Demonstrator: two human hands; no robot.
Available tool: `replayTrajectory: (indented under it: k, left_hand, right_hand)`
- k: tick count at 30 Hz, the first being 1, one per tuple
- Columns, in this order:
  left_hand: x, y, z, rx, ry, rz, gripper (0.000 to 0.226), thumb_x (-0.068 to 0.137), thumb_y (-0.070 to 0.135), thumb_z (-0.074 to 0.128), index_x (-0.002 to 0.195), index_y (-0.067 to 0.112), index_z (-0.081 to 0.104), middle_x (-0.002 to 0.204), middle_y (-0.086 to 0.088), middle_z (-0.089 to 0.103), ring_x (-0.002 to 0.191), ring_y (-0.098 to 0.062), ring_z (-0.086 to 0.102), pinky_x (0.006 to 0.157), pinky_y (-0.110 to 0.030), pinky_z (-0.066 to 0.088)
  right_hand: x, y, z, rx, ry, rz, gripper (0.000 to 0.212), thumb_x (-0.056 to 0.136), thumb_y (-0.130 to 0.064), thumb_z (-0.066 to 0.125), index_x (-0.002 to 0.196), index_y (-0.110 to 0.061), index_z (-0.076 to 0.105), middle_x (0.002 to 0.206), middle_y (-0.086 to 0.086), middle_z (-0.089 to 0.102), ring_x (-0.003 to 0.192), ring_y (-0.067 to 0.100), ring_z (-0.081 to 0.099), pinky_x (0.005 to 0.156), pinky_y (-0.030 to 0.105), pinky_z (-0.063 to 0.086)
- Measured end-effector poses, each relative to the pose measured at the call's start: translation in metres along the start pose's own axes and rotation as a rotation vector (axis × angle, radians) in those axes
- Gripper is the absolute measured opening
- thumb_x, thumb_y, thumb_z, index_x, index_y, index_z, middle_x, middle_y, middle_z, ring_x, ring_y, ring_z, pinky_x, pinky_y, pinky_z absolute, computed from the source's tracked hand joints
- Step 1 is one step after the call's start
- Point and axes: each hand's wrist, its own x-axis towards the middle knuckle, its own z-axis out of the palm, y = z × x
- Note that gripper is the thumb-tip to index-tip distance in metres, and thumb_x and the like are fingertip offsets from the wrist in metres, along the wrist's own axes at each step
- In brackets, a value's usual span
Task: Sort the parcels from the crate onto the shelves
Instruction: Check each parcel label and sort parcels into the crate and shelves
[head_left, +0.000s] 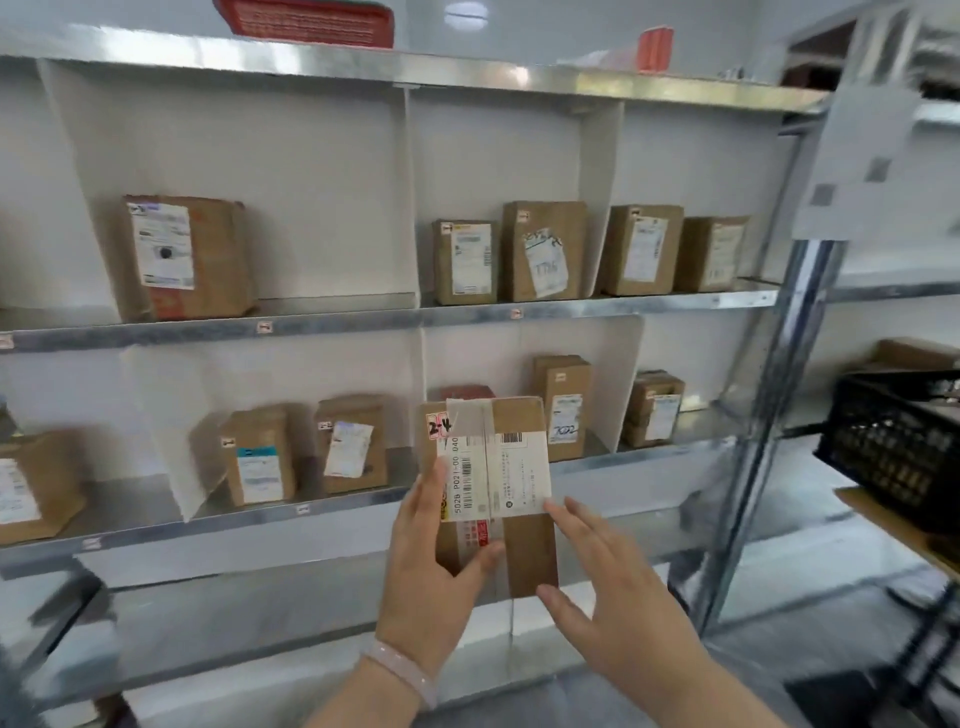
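Parcel (519, 467) held up in front of the shelves (337, 328), lower row.
L hand (431, 566) grips its left edge, thumb across the front; R hand (613, 582) flat, fingers straight, by the right edge, maybe just touching. Black crate (893, 457) off to the right.

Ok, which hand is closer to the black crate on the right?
Right. The right hand is open by the parcel's right edge, on the black crate's side; the left hand grips the parcel from its left, farther from the crate.
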Motion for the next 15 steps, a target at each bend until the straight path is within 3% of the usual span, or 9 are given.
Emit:
replayTrajectory:
  k: [3, 7, 12, 15]
  left_hand:
    - [0.023, 0.001, 0.047, -0.062, -0.070, 0.016, 0.102, 0.081, 0.026, 0.078, 0.136, 0.073, 0.005, 0.151, 0.018, 0.026, 0.134, 0.001, 0.028, 0.085, 0.005, 0.034]
    - [0.060, -0.002, 0.104, -0.122, -0.147, 0.032, 0.104, 0.081, 0.026, 0.078, 0.134, 0.075, 0.004, 0.151, 0.023, 0.022, 0.134, 0.002, 0.027, 0.103, -0.020, 0.041]
    - [0.117, -0.013, 0.167, -0.159, -0.231, 0.033, 0.103, 0.081, 0.030, 0.078, 0.133, 0.077, 0.002, 0.150, 0.022, 0.022, 0.134, -0.002, 0.029, 0.110, -0.033, 0.040]
    - [0.152, -0.022, 0.202, -0.204, -0.265, 0.041, 0.103, 0.082, 0.027, 0.078, 0.130, 0.080, 0.004, 0.148, 0.024, 0.021, 0.135, -0.001, 0.030, 0.108, -0.029, 0.043]
  right_hand:
    - [0.009, 0.038, -0.010, -0.044, 0.025, 0.081, 0.074, 0.092, -0.057, 0.047, 0.141, -0.057, -0.008, 0.156, -0.026, -0.003, 0.142, -0.003, 0.007, 0.114, 0.020, 0.015]
    - [0.029, 0.084, -0.019, -0.094, 0.047, 0.163, 0.075, 0.091, -0.058, 0.047, 0.140, -0.058, -0.010, 0.156, -0.025, -0.001, 0.142, -0.001, 0.008, 0.115, 0.024, 0.016]
    - [0.075, 0.136, -0.026, -0.141, 0.066, 0.226, 0.073, 0.091, -0.059, 0.046, 0.132, -0.063, -0.013, 0.156, -0.025, 0.000, 0.143, 0.001, 0.008, 0.118, 0.028, 0.016]
    - [0.106, 0.165, -0.034, -0.170, 0.069, 0.268, 0.071, 0.092, -0.057, 0.046, 0.139, -0.058, -0.008, 0.155, -0.026, -0.001, 0.143, 0.000, 0.006, 0.116, 0.025, 0.012]
